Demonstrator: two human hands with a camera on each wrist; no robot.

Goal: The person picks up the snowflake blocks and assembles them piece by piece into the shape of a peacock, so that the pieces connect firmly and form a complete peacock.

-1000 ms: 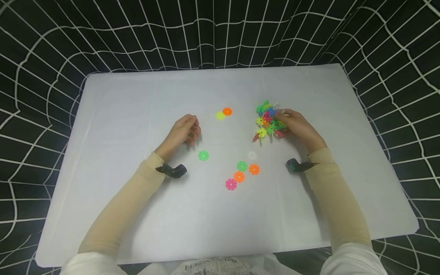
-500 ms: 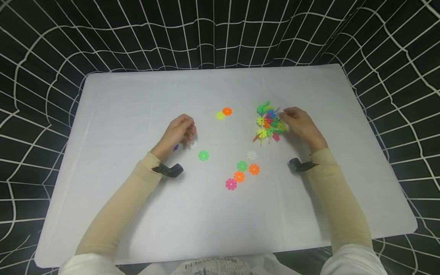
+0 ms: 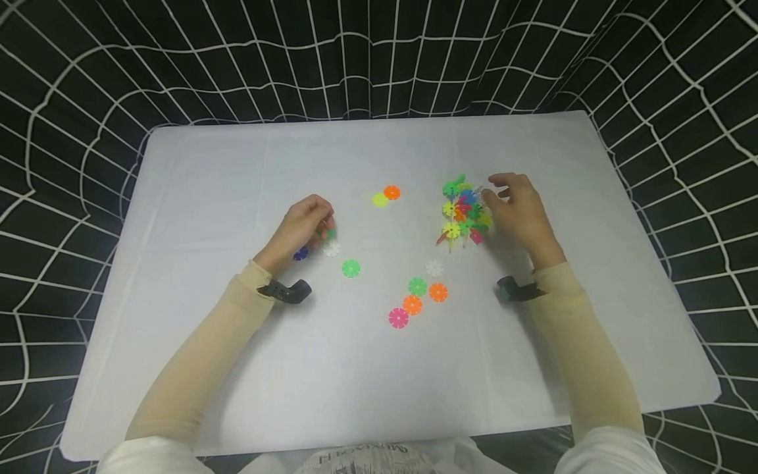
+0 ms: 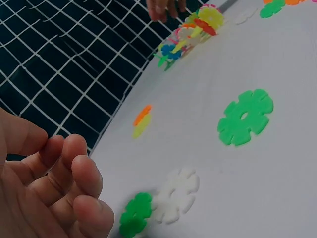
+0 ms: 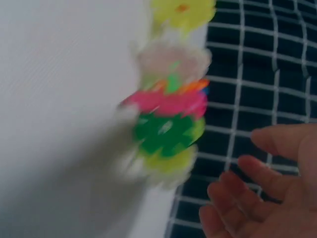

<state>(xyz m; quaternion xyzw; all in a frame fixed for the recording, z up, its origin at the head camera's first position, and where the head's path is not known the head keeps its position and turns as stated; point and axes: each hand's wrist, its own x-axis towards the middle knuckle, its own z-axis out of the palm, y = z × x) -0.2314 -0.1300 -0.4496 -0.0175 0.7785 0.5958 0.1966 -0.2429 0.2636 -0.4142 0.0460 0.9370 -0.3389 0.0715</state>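
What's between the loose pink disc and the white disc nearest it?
The head view shows an orange disc, then a green disc, going from the pink disc to the white disc.

Right wrist view: the disc cluster [image 5: 171, 103] is blurring, its pieces seemingly running together, while the upper edge is cropping a yellow disc [image 5: 184, 12] and the right edge is cutting off the right hand [image 5: 272, 196]. Left wrist view: the lower edge is clipping a green disc [image 4: 136, 212]. Head view: the left hand [image 3: 298, 227] is partly hiding a dark blue disc [image 3: 301, 254]; shirt lettering [image 3: 367, 454] is appearing indistinct.
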